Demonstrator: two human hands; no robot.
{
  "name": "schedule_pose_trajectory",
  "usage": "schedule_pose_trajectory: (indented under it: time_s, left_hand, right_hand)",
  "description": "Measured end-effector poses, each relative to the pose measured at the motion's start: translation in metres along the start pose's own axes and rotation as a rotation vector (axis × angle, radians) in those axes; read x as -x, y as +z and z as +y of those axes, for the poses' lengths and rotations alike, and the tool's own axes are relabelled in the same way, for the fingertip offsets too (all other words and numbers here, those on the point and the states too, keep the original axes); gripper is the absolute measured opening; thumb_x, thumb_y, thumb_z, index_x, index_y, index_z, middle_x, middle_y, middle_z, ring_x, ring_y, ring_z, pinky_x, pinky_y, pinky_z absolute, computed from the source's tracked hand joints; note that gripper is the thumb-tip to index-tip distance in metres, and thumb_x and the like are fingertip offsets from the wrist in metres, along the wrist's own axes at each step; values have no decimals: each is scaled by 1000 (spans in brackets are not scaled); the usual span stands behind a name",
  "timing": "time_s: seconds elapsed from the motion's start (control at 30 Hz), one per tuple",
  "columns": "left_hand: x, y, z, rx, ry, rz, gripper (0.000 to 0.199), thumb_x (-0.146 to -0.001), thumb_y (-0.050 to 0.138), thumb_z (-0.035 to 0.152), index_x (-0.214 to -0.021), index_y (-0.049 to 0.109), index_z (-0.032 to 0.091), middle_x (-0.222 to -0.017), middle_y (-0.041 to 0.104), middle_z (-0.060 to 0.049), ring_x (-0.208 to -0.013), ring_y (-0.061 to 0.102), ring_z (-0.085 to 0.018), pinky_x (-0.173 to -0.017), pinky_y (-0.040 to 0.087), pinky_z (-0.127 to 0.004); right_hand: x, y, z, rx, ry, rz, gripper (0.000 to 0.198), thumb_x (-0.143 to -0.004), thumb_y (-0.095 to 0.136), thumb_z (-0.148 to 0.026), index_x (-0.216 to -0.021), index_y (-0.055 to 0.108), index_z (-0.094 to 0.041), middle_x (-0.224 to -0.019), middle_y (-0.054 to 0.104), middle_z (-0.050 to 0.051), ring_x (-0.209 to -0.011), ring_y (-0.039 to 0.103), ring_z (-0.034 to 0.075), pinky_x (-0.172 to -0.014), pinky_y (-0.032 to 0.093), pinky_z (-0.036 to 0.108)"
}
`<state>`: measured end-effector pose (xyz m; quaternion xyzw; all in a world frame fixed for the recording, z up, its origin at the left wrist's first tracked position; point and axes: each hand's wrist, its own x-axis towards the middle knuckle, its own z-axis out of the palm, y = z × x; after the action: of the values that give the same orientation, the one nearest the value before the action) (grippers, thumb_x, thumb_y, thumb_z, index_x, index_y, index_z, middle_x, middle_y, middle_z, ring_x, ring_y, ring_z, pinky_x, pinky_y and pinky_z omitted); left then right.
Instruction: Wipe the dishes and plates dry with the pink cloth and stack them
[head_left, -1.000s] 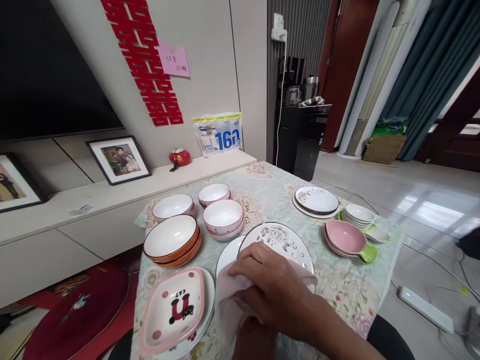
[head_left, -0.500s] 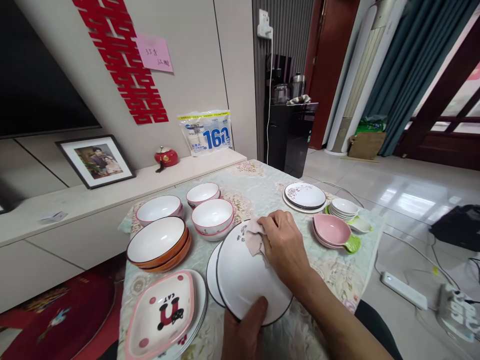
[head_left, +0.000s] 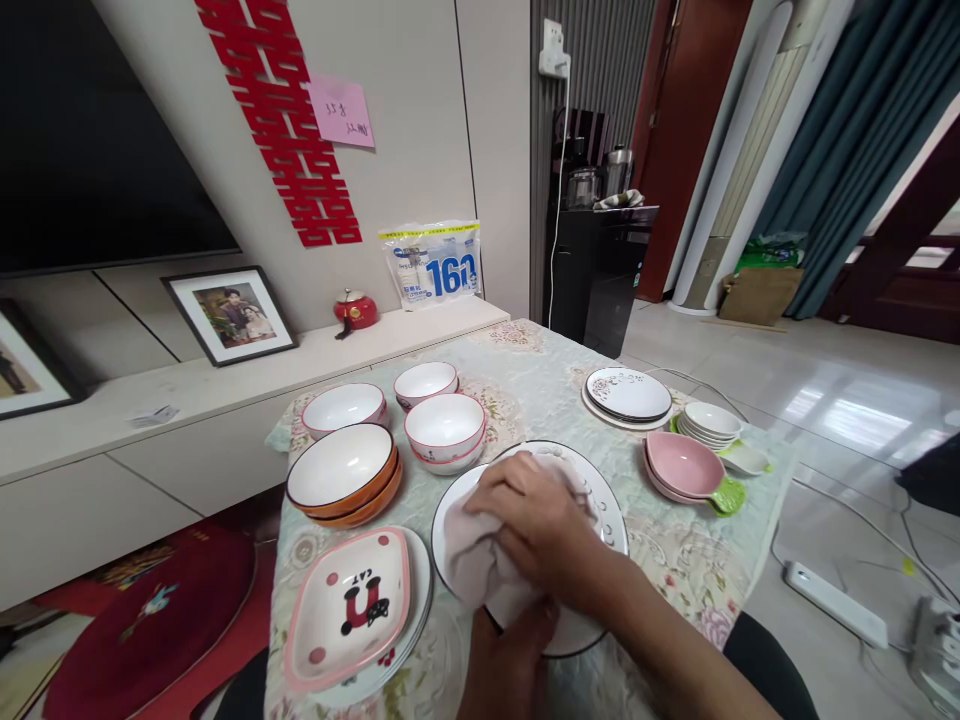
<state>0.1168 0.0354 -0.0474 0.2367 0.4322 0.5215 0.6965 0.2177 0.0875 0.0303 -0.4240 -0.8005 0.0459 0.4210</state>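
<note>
Your right hand [head_left: 536, 525] is bunched around a pale cloth [head_left: 472, 565], fingers curled, pressing it over the upper face of a dark-rimmed floral plate [head_left: 610, 522]; your left hand [head_left: 506, 655] pinches the near rim, thumb over the top, fingers underneath hidden. The two hands sit close together, right above left; whether they touch, you cannot tell here. Plate location: near edge of the cloth-covered table [head_left: 517, 365], overlapping in view a second dark-rimmed plate [head_left: 452, 490] on its left; contact between the two is covered. Risk, as judged: the left hand has only one edge, so a hard push by the right at the far side could lever the plate down and out of the pinch. Second risk: a leftward slip would knock rims with the second plate, or reach the square cat dish [head_left: 349, 610] on its plate stack; chipping is the likely cost. Third: the loose left fold of the cloth hangs over the second plate and could drag it. Orientation: the plate's decorated face points up, towards you; being round, it has no long axis. Any tilt is slight and hard to judge. The cloth is too crumpled for a reliable axis.
</note>
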Motion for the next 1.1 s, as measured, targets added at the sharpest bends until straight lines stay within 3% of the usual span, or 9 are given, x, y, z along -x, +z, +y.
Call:
schedule_pose_trajectory:
  time_s: [0.17, 0.3, 0.4, 0.57, 0.7, 0.83, 0.97, 1.1]
  left_hand:
    - [0, 10, 13, 144, -86, 29, 68, -52, 81, 20, -118, 68, 15, -87, 81, -10, -88, 75, -35, -84, 57, -47]
    - [-1, 10, 20, 150, -71, 100, 69, -50, 85, 21, -117, 68, 14, -84, 81, -9, -83, 75, -33, -80, 58, -45]
    - [-1, 11, 20, 149, -74, 145, 70, -49, 85, 21, -117, 68, 15, -85, 81, -9, -83, 76, -33, -81, 58, -45]
    - [-4, 5, 5, 117, -24, 109, 67, -53, 84, 23, -118, 68, 15, -89, 81, -10, -87, 75, -35, -85, 56, -49]
    - [-7, 0, -2, 1, -34, 92, 56, -56, 78, 17, -111, 72, 16, -88, 79, -11, -98, 71, -38, -94, 52, -52]
    - [-6, 6, 5, 56, 2, 36, 61, -52, 75, 12, -112, 73, 21, -96, 77, -12, -111, 66, -40, -98, 52, -48]
    - [-1, 13, 13, 184, -1, 31, 65, -53, 77, 17, -117, 70, 19, -94, 79, -9, -102, 71, -37, -93, 55, -48]
    - [2, 15, 18, 204, -32, 115, 63, -52, 81, 21, -115, 71, 16, -86, 80, -9, -92, 74, -35, -88, 57, -48]
  right_hand:
    - [5, -20, 35, 275, 184, 219, 22, -90, 55, -8, -102, 70, -19, -101, 65, 9, -98, 53, 26, -84, 41, 41]
    - [10, -42, 44, 211, 447, 114, 16, -87, 64, -12, -100, 70, -20, -94, 63, 6, -92, 56, 24, -81, 44, 38]
    - [12, -47, 43, 236, 548, 21, 16, -85, 66, -11, -98, 68, -20, -91, 63, 6, -90, 58, 24, -79, 45, 37]
    - [9, -24, 25, 445, 348, 109, 20, -90, 52, -4, -96, 68, -15, -96, 60, 12, -92, 51, 27, -77, 45, 39]
    - [3, -4, -1, 199, 120, 48, 27, -89, 47, 1, -97, 66, -16, -96, 62, 9, -92, 53, 23, -78, 47, 35]
    - [-1, 0, -12, -7, -5, -77, 28, -87, 50, 0, -100, 67, -19, -97, 66, 6, -90, 55, 20, -77, 47, 31]
    - [2, -7, 11, 147, 42, 84, 27, -89, 49, -3, -104, 67, -17, -99, 66, 8, -93, 54, 23, -80, 43, 38]
    - [6, -20, 37, 229, 242, 255, 23, -88, 55, -10, -102, 70, -19, -102, 65, 9, -100, 54, 26, -88, 41, 43]
